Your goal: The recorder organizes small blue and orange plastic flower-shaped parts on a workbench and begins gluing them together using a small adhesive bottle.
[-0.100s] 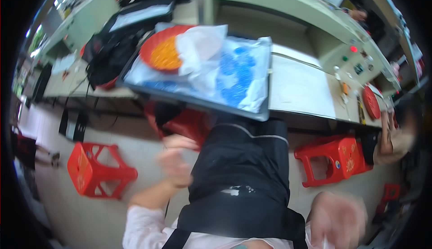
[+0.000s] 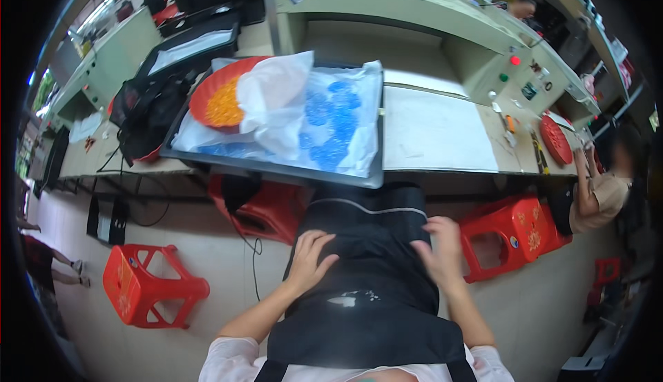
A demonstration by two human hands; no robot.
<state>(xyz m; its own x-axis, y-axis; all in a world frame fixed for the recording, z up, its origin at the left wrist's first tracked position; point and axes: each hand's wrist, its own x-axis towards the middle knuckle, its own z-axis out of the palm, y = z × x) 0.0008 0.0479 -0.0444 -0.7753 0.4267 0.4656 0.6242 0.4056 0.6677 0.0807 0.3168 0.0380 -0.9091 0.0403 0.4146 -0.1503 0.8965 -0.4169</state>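
Observation:
My left hand [image 2: 310,261] is over the left side of the black apron [image 2: 359,285] on my lap, fingers apart and holding nothing. On the other side, my right hand [image 2: 440,245] is at the apron's right edge, its fingers spread and nothing in them. Beyond my knees a dark tray [image 2: 276,169] lies on the bench, lined with white paper. Small blue pieces [image 2: 338,123] are scattered on that paper. A red oval basket [image 2: 200,99] of small orange pieces [image 2: 224,103] stands in the tray, partly covered by crumpled white paper [image 2: 276,95].
White sheets [image 2: 438,130] cover the bench right of the tray; pliers [image 2: 539,151] and a red basket [image 2: 556,139] lie farther right. A black bag [image 2: 148,106] sits left. Red stools [image 2: 155,282] stand either side of me. A co-worker [image 2: 601,185] sits at the far right.
Both hands have come in over the apron, the left moving right and down, the right moving up and left from the lower right. The bench view has shifted left.

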